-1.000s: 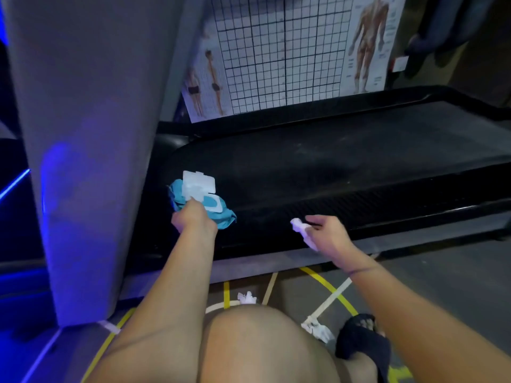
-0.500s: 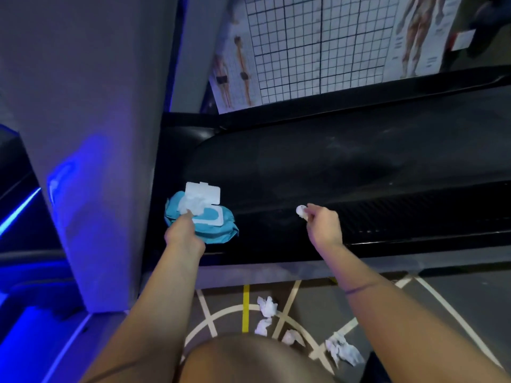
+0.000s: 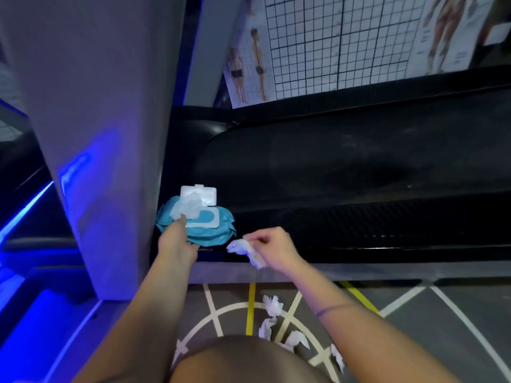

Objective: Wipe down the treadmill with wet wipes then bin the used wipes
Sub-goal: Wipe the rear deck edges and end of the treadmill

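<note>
At the treadmill's near edge, our left hand pinches a fresh wipe rising from the open teal pack lying there. Just beside it, our right hand grips a used wipe in curled fingers. Crumpled wipes dot the floor below.

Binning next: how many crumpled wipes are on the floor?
4 wipes: one by the yellow stripe, one just below it, one lower right, one beside the right forearm. The knee may hide more.
</note>
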Available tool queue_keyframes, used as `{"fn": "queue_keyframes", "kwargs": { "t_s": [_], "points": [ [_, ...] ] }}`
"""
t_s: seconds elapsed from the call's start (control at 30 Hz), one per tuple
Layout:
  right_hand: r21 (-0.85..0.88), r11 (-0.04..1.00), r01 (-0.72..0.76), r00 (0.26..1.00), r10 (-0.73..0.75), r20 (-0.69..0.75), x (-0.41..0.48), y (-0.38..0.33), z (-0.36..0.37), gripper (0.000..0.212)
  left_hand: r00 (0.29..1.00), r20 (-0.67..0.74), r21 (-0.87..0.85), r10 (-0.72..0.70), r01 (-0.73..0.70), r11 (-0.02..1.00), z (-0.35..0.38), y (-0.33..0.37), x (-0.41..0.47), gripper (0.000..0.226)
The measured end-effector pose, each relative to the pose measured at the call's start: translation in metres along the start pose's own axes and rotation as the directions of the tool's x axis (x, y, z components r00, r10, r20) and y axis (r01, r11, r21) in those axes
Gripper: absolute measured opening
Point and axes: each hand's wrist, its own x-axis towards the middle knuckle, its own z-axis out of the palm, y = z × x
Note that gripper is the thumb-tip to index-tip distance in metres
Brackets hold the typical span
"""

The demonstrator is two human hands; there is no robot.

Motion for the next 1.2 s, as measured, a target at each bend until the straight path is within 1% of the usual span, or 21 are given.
{"fn": "queue_keyframes", "kwargs": {
  "t_s": [0.03,0.07,0.1,0.13,0.2,0.27,0.3,0.33,0.37,0.4,0.47,0.5,0.57,0.63,0.73,0.8,0.9,0.97,1.03,1.1,1.2],
  "points": [
    [0.194,0.978,-0.070,0.996,0.078,-0.035,0.001,-0.003,-0.006,0.021,1.000,0.001,-0.006,-0.002,0.002,1.000,-0.003,0.001,0.002,0.037],
    [0.348,0.931,-0.113,0.984,0.153,-0.089,0.003,-0.004,-0.017,0.016,1.000,0.002,-0.012,-0.004,0.004,1.000,-0.006,0.001,0.005,0.036],
    [0.434,0.892,-0.126,0.967,0.209,-0.148,0.009,-0.002,-0.032,0.011,1.000,0.006,-0.014,-0.005,0.005,1.000,-0.007,0.001,0.007,0.036],
    [0.456,0.880,-0.132,0.950,0.243,-0.194,0.016,0.001,-0.050,0.014,1.000,0.011,-0.013,-0.008,0.008,1.000,-0.007,0.000,0.008,0.036],
    [0.416,0.899,-0.140,0.931,0.263,-0.253,0.029,0.008,-0.086,0.023,1.000,0.022,0.000,-0.014,0.014,1.000,-0.004,-0.003,0.007,0.035],
    [0.343,0.927,-0.149,0.908,0.266,-0.323,0.043,0.019,-0.110,0.021,1.000,0.018,0.009,-0.015,0.015,1.000,0.000,-0.005,0.006,0.033],
    [0.260,0.952,-0.164,0.893,0.255,-0.371,0.050,0.026,-0.117,0.016,1.000,0.017,0.004,-0.011,0.011,1.000,0.001,-0.005,0.006,0.033],
    [0.114,0.977,-0.180,0.890,0.211,-0.404,0.057,0.032,-0.121,0.016,1.000,0.017,-0.001,-0.006,0.007,1.000,0.001,-0.006,0.007,0.033],
    [-0.059,0.982,-0.179,0.906,0.141,-0.399,0.062,0.036,-0.122,0.021,1.000,0.017,-0.008,-0.001,0.001,1.000,0.001,-0.006,0.007,0.033],
    [-0.246,0.958,-0.149,0.937,0.057,-0.343,0.066,0.038,-0.120,0.025,1.000,0.013,-0.014,0.005,-0.005,1.000,0.002,-0.007,0.007,0.033],
    [-0.561,0.826,-0.050,0.986,-0.048,-0.158,0.073,0.039,-0.111,0.030,1.000,0.008,-0.014,0.010,-0.010,1.000,0.002,-0.008,0.008,0.030],
    [-0.663,0.749,-0.012,0.995,-0.055,-0.080,0.076,0.040,-0.105,0.036,1.000,0.009,-0.009,0.010,-0.010,1.000,0.003,-0.008,0.008,0.028],
    [-0.747,0.665,0.004,1.000,-0.024,-0.016,0.081,0.041,-0.095,0.049,1.000,0.008,0.005,0.013,-0.013,1.000,0.005,-0.008,0.009,0.024],
    [-0.755,0.656,0.004,0.999,-0.034,-0.025,0.083,0.038,-0.085,0.043,1.000,0.011,0.027,0.016,-0.016,0.999,0.006,-0.008,0.008,0.022],
    [-0.751,0.654,0.088,0.995,-0.088,0.041,0.077,0.029,-0.059,0.037,1.000,0.008,0.054,0.027,-0.028,0.998,0.007,-0.009,0.007,0.023],
    [-0.750,0.650,0.122,0.992,-0.105,0.070,0.069,0.026,-0.039,0.043,1.000,0.013,0.059,0.020,-0.021,0.998,0.006,-0.008,0.006,0.022],
    [-0.799,0.577,0.169,0.985,-0.131,0.113,0.051,0.024,-0.018,0.055,1.000,0.014,0.046,0.017,-0.018,0.999,0.002,-0.008,0.007,0.020],
    [-0.786,0.579,0.215,0.975,-0.168,0.143,0.034,0.023,-0.011,0.059,1.000,0.027,0.030,0.007,-0.007,1.000,0.000,-0.008,0.005,0.021],
    [-0.727,0.611,0.313,0.948,-0.240,0.207,0.016,0.022,-0.006,0.053,0.999,0.044,0.011,-0.013,0.012,1.000,0.001,-0.008,0.001,0.025],
    [-0.632,0.663,0.401,0.916,-0.301,0.266,0.000,0.023,-0.009,0.039,0.998,0.062,0.001,-0.030,0.030,1.000,0.002,-0.010,-0.005,0.029],
    [-0.626,0.666,0.407,0.914,-0.299,0.275,-0.023,0.016,-0.032,0.026,0.991,0.109,0.007,-0.071,0.070,0.997,0.005,-0.012,-0.015,0.033]
  ]
}}
